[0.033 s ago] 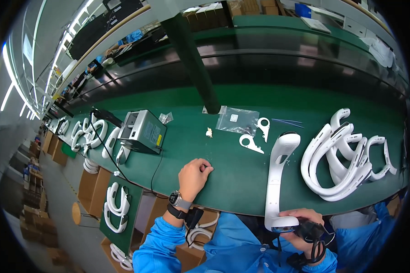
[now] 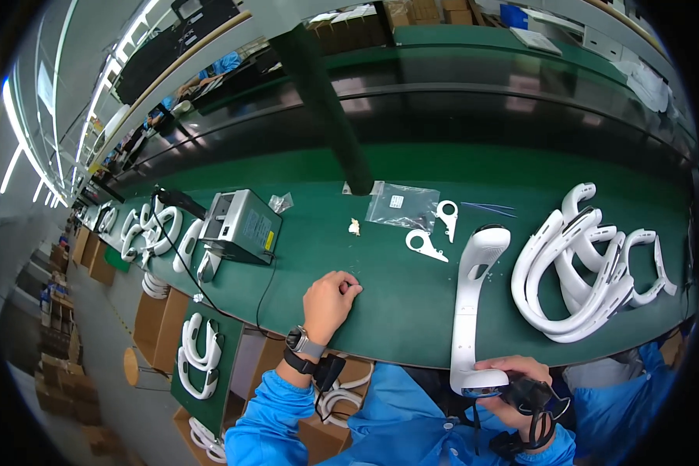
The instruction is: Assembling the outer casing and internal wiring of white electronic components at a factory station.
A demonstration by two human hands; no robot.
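White, smooth plastic makes up the one long curved piece with a slotted head [image 2: 465, 318] that we hold in our right hand [image 2: 522, 366], at the near edge of the dark green tabletop [image 2: 396, 311]. Its long axis runs away from our body, tilted slightly rightward at the far end; the broad, slotted head points to the far side, and the near end hooks right into our grasp. Our right fingers close around that hooked end. Our one left hand [image 2: 328, 303] is at the table, well left of the piece, fingers curled inward and narrow; we cannot tell whether they pinch anything.

Beyond the piece we count two flat white ring-headed parts [image 2: 431, 250], two thin blue sticks [image 2: 481, 206], one large clear plastic bag with a white label [image 2: 412, 207] and one cream-coloured crumpled scrap [image 2: 355, 227]. Farther left we see one grey metal box with a yellow sticker [image 2: 248, 233] and one small clear bag [image 2: 281, 203] just beside it. To the right lies one heap of curved white plastic pieces [image 2: 575, 287], overlapping so much that we cannot count them surely.
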